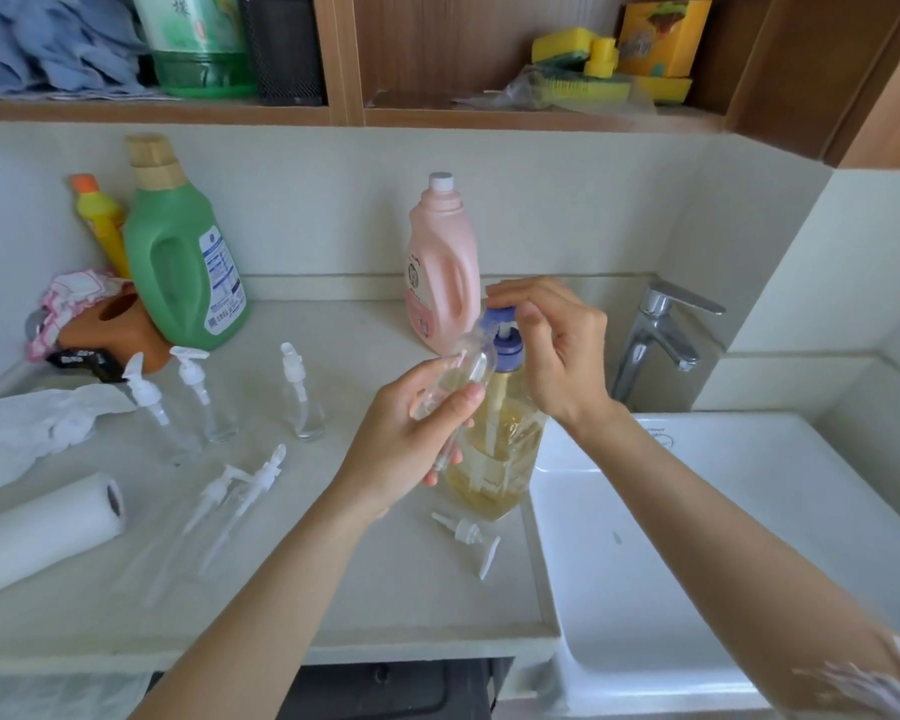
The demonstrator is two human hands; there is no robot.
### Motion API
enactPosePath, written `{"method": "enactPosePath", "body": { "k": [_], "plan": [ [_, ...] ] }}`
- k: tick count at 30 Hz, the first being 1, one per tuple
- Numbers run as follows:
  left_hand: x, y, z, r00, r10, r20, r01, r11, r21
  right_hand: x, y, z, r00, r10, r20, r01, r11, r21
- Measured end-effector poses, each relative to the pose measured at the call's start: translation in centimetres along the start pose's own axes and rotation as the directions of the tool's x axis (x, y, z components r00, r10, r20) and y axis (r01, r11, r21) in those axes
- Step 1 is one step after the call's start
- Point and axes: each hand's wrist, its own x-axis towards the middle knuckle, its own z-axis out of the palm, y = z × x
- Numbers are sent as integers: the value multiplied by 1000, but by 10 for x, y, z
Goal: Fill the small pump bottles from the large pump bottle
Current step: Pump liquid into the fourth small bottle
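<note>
The large pump bottle (505,449), clear with yellow liquid and a blue pump head (502,324), stands on the counter by the sink. My left hand (411,444) grips a small clear bottle (463,371), uncapped and tilted with its mouth up at the blue spout. My right hand (552,345) rests on top of the pump head, fingers curled over it. Three small pump bottles (307,397) stand at the left with their white pumps on. Two more lie flat (230,506). A loose white pump (468,537) lies in front of the large bottle.
A pink detergent bottle (442,267) stands just behind the large bottle. A green jug (183,252) and a yellow bottle (102,220) stand at back left. A paper towel roll (42,532) lies front left. White sink (671,563) and chrome tap (655,335) are right.
</note>
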Motion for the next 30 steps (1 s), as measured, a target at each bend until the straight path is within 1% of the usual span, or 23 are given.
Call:
{"method": "enactPosePath", "body": {
  "k": [4, 9, 16, 20, 24, 27, 30],
  "plan": [
    [3, 4, 0, 1000, -14, 8, 14, 1000, -14, 7, -2, -4, 998, -1, 64, 2, 1000, -12],
    [2, -1, -1, 999, -21, -26, 21, 1000, 0, -9, 10, 4, 1000, -4, -19, 5, 1000, 16],
    [-2, -9, -3, 997, -56, -54, 57, 998, 23, -25, 14, 11, 999, -11, -49, 10, 1000, -9],
    [-6, -8, -2, 997, -44, -63, 47, 998, 50, -22, 6, 6, 999, 46, -7, -46, 999, -17],
    [-9, -4, 3, 997, -5, -71, 5, 1000, -8, -5, -7, -5, 993, 100, 55, -99, 995, -12],
    [-9, -2, 5, 996, 2, -84, -3, 1000, -22, 5, -8, -9, 991, 93, 99, -93, 996, -13],
    [-9, -1, 4, 996, 2, -94, -5, 999, -34, 1, -4, -7, 996, 61, 72, -60, 998, -19]
  ]
}}
